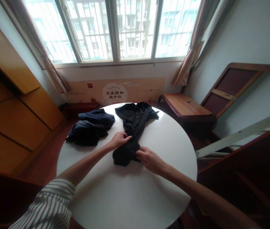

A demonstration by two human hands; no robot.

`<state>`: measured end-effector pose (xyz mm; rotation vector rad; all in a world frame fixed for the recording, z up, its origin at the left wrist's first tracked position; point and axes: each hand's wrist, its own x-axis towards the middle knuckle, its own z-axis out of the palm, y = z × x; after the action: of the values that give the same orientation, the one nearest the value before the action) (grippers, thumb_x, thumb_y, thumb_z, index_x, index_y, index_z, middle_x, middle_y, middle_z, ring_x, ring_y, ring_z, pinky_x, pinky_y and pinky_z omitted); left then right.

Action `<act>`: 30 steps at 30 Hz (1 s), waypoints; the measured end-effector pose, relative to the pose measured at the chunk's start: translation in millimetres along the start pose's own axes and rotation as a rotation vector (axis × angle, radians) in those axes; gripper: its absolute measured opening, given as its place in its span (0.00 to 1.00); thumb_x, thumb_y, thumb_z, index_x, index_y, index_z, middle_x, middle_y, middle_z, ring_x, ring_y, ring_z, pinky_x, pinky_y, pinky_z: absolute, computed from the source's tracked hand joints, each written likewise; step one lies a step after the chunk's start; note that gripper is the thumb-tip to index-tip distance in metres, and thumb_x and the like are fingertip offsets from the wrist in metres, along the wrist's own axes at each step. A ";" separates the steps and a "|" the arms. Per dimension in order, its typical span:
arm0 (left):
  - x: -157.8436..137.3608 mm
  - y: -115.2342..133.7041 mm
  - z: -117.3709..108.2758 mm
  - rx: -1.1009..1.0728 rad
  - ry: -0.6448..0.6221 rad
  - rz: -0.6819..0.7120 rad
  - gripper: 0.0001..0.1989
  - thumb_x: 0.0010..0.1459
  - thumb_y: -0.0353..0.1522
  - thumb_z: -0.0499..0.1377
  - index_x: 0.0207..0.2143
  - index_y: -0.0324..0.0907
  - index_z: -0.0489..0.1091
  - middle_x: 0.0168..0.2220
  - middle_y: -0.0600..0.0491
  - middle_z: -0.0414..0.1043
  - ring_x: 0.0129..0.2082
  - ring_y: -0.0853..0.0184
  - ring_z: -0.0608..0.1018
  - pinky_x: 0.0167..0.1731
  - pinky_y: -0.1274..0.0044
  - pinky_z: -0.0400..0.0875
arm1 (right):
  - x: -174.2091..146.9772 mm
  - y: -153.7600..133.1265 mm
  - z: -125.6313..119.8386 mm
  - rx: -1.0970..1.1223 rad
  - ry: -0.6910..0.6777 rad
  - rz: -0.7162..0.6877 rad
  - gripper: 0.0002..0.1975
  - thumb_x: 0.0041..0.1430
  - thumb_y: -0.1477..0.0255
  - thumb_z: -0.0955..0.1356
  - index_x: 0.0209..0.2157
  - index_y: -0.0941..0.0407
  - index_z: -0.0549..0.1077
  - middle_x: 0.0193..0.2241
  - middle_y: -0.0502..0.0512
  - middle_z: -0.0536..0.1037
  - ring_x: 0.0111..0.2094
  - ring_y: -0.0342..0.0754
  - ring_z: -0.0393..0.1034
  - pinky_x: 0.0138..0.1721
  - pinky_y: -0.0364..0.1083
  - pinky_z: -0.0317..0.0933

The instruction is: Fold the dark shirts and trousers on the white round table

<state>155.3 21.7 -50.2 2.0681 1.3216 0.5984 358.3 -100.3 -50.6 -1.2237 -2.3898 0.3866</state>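
Note:
A black shirt (136, 122) with a collar and buttons at its far end lies stretched lengthwise over the white round table (159, 190). My left hand (120, 140) pinches its left edge about midway along. Lower down, my right hand (148, 159) grips the shirt's right edge between thumb and fingers. The near end of the cloth is bunched and partly folded between my hands. To the left, a pile of dark blue and black clothes (90, 127) rests on the table, apart from the shirt.
Behind the table stands a low wooden stand (185, 105) at the right, near a leaning wooden frame (230, 86). A long printed box (135, 90) lies under the barred window (116, 31). Wooden cabinets (13, 121) line the left side. A pale metal bar (245, 133) slants at the right.

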 end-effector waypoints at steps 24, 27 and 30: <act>-122.1 -36.7 -37.7 -0.019 0.166 -0.256 0.32 0.48 0.56 0.63 0.42 0.38 0.72 0.29 0.50 0.73 0.27 0.62 0.76 0.30 0.73 0.69 | -82.2 -2.2 -47.9 0.126 0.195 0.112 0.09 0.65 0.64 0.66 0.38 0.55 0.72 0.39 0.59 0.72 0.41 0.52 0.70 0.44 0.51 0.67; -131.2 -21.7 -19.2 0.284 0.222 -0.135 0.33 0.50 0.55 0.62 0.48 0.38 0.70 0.39 0.44 0.73 0.41 0.53 0.77 0.44 0.67 0.70 | -61.2 -24.2 -34.2 0.057 0.097 0.000 0.16 0.65 0.60 0.66 0.48 0.54 0.74 0.44 0.61 0.72 0.44 0.54 0.68 0.46 0.54 0.66; -136.9 -14.7 -5.1 0.373 0.289 -0.102 0.39 0.52 0.54 0.61 0.58 0.38 0.62 0.49 0.40 0.69 0.49 0.50 0.74 0.51 0.63 0.68 | -42.6 -43.6 -23.4 -0.053 -0.076 -0.051 0.32 0.59 0.51 0.69 0.60 0.52 0.67 0.43 0.62 0.73 0.44 0.57 0.69 0.46 0.57 0.64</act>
<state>87.7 -97.6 -63.7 2.2480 1.8088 0.6649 361.4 -158.9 -22.0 -1.1876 -2.5059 0.3621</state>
